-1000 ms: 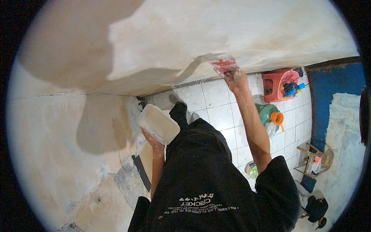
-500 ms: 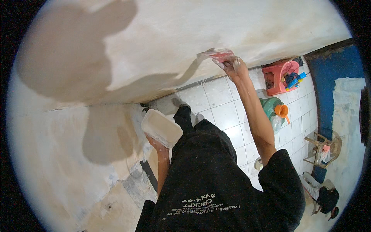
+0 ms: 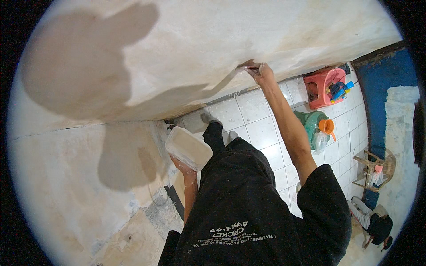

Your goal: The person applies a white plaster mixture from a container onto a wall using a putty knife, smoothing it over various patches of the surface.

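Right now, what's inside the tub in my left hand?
Inside the tub in the left hand is a smooth, cream-coloured layer, probably paste. It covers the tub's floor, so its depth, and anything beneath it, cannot be seen.

Matt wall [image 3: 199,40], glossy floor tiles [image 3: 258,132]
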{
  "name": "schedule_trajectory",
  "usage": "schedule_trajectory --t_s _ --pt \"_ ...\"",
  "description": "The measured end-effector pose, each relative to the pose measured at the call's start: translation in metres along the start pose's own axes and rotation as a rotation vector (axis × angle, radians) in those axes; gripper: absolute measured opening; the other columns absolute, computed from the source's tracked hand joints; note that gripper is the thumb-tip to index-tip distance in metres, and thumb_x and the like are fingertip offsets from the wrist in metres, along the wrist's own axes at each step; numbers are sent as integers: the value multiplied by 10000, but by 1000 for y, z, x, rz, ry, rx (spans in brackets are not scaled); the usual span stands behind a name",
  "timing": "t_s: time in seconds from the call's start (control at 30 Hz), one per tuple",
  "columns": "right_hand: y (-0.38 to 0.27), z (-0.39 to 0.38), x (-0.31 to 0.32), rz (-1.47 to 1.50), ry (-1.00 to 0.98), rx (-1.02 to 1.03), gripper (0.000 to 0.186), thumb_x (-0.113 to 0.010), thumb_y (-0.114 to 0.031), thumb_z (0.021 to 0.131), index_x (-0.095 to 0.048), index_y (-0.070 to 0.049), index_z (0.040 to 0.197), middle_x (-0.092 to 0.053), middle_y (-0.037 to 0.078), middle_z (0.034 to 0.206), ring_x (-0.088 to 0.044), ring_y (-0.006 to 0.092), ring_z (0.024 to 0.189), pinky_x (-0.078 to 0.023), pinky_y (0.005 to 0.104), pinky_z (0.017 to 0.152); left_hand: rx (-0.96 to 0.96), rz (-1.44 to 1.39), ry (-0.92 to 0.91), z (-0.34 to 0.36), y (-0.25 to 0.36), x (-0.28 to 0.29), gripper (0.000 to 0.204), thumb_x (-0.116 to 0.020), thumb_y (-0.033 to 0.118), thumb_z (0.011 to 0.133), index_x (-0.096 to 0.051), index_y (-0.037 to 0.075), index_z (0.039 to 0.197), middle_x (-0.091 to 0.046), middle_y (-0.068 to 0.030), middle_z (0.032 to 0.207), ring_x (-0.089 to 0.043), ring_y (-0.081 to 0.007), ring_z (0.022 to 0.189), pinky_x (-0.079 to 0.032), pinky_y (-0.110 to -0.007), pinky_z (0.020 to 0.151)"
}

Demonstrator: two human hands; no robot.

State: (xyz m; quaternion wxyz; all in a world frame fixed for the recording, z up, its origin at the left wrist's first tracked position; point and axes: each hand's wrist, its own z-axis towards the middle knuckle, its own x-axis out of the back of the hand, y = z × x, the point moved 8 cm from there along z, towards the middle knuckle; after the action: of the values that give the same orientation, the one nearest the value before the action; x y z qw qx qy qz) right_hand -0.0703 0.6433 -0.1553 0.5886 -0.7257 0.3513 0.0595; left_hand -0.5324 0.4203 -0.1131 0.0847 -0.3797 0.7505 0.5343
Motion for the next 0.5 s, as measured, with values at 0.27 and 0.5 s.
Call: schedule_trajectory --t_s 0.27,0.5 --pt "-7 -70 -18 80 147 -269 177 -352 19 930 -486 132 956 -576 303 1019 -625 373 947 -585 465 826 210 -552 -236 0 -11 -26 634 -355 584 957 -373 137 1406 -437 -93 1398 -469 -294 1242 -417 -459 1031" --pt "-37 -60 -51 -213 -83 92 230 -384 -17 935 -483 155 1052 -577 261 1026 -623 353 902 -568 510 861 -3 20 6 4 -5 8 614 -376 571 959 -380 140 1396 -422 -86 1403 -456 -281 1249 -429 -461 1017"
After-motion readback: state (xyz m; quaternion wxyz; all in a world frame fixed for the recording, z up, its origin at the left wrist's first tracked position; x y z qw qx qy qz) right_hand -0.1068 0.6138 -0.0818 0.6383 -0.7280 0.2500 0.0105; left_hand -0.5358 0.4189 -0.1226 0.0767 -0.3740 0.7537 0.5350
